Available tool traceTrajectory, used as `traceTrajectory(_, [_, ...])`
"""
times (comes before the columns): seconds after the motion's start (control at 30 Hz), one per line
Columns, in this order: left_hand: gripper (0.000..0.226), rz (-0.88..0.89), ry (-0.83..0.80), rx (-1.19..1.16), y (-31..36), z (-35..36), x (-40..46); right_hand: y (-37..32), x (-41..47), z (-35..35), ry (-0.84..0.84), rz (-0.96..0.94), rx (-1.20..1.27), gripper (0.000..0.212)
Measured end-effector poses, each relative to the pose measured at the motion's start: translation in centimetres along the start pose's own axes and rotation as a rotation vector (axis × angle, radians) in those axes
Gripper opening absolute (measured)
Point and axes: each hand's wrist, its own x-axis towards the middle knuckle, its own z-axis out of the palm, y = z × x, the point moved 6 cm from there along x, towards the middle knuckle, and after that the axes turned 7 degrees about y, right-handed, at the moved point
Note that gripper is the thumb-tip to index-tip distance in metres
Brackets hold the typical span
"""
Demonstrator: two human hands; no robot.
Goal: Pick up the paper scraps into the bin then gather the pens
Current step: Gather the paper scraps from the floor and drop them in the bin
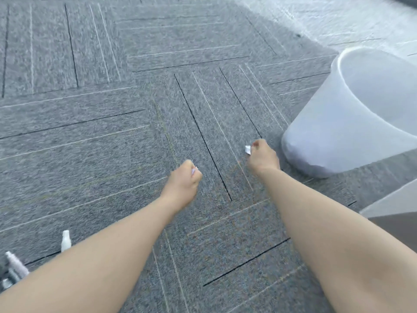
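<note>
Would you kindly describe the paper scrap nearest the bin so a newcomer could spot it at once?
Start at the big pale bin on the grey carpet at the right. Just left of its base is the right hand, pinching a small white crumpled scrap. It shows plainly, unlike the sliver barely visible in the left hand.

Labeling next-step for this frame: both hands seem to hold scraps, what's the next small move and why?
Probably swing the right hand rightward over the bin and release: it pinches a paper scrap and is nearest the bin. The left hand also grips something white.
</note>
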Motion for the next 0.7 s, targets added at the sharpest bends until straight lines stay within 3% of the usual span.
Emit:
traceTrajectory(0.2, [0.022, -0.044, -0.025, -0.086, 0.4, 2.1, 1.5, 0.2, 2.9, 2.3, -0.054, -0.112, -0.154, 0.027])
traceTrajectory(0.4, [0.017, -0.072, 0.001, -0.072, 0.7, 2.2, 1.8, -1.0, 2.9, 3.0, -0.084, -0.203, -0.264, 0.009])
traceTrajectory(0.57, [0.019, -0.029, 0.03, -0.141, 4.0, 1.7, 2.5, -4.0, -1.2, -0.7, -0.099, -0.274, 0.116, 0.034])
traceTrajectory(0.7, [0.018, 0.159, 0.084, -0.221, 12.6, 1.0, 4.4, -8.1, -4.1, -11.1, 0.117, -0.476, 0.26, 0.043])
